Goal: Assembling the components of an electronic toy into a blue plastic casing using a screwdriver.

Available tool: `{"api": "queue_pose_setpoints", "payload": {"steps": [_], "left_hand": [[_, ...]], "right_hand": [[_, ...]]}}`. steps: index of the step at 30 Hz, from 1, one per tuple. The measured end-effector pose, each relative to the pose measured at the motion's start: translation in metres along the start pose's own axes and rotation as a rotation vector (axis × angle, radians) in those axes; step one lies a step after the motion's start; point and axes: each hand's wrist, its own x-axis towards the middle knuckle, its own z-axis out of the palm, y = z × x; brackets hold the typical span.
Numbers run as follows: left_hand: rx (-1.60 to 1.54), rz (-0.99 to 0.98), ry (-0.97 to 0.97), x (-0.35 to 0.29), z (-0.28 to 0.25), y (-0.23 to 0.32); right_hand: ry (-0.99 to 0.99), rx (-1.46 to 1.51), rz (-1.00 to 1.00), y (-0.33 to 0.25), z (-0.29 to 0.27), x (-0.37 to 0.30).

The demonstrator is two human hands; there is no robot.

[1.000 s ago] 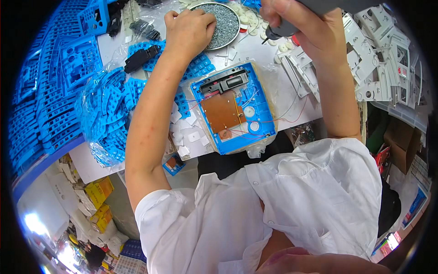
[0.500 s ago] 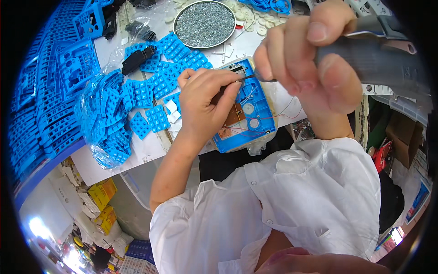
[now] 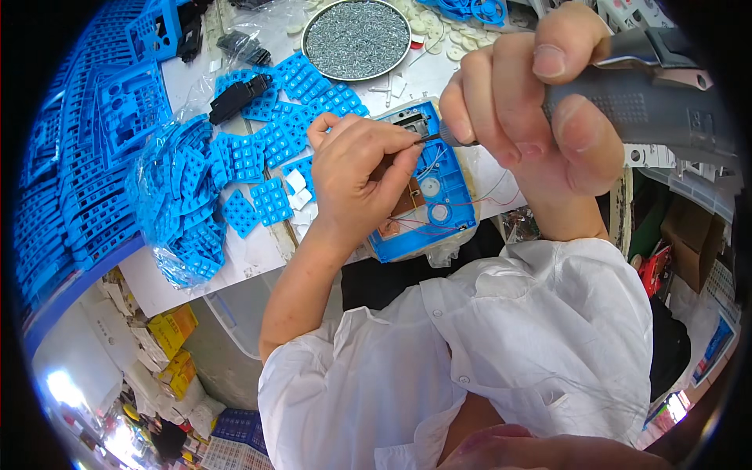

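My right hand (image 3: 521,102) is wrapped round a grey electric screwdriver (image 3: 646,106), held tilted above the bench. Its thin dark bit points left and meets the pinched thumb and forefinger of my left hand (image 3: 352,168). Whatever lies between those fingertips is too small and covered to make out. Beneath both hands rests an open blue plastic casing (image 3: 454,184), with a brown circuit board (image 3: 410,200) and thin red and white wires inside. My left hand covers part of the casing's left side.
A round tray of small metal screws (image 3: 356,39) stands at the back. Blue keypad pieces (image 3: 270,202) and a bag of blue parts (image 3: 176,196) lie left, beside stacked blue frames (image 3: 102,180). A black part (image 3: 239,98) sits on the keypads. White discs (image 3: 454,39) are scattered behind.
The screwdriver's tip has dropped slightly and stays at my left fingertips. Both hands keep their grip, with only a small shift to the right.
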Motion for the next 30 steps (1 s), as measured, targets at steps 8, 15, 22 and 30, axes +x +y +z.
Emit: {"api": "queue_pose_setpoints", "payload": {"steps": [8,15,22,30], "left_hand": [[0.46,0.046,-0.144,0.0,0.001,0.002],[0.456,0.031,-0.123,-0.007,0.006,-0.005],[0.436,0.026,-0.121,-0.008,0.006,-0.005],[0.414,0.025,-0.115,-0.008,0.007,-0.006]], "right_hand": [[0.103,-0.302,0.043,0.033,-0.047,0.004],[0.112,-0.638,0.064,0.058,-0.065,0.007],[0.067,-0.602,0.106,0.059,-0.066,0.004],[0.141,-0.516,0.092,0.065,-0.073,-0.005]]}}
